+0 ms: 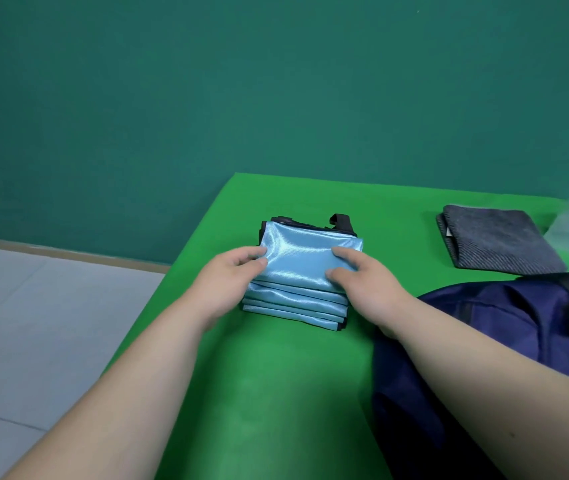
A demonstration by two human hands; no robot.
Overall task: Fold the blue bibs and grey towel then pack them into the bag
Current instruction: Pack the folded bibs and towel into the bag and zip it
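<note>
I seem to be in a plain indoor room set up as a staged work corner. The desk (276,393) under my left hand (231,275) and right hand (362,285) is covered in bright green cloth. A bare dark green wall (276,81) rises beyond them, and pale grey floor (33,323) with a wooden skirting (68,249) lies left of my left hand.

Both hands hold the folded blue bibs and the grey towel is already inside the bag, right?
No: the head view shows the grey towel folded on the table beyond the bag, not inside. The left hand and right hand do hold the blue bibs.
</note>
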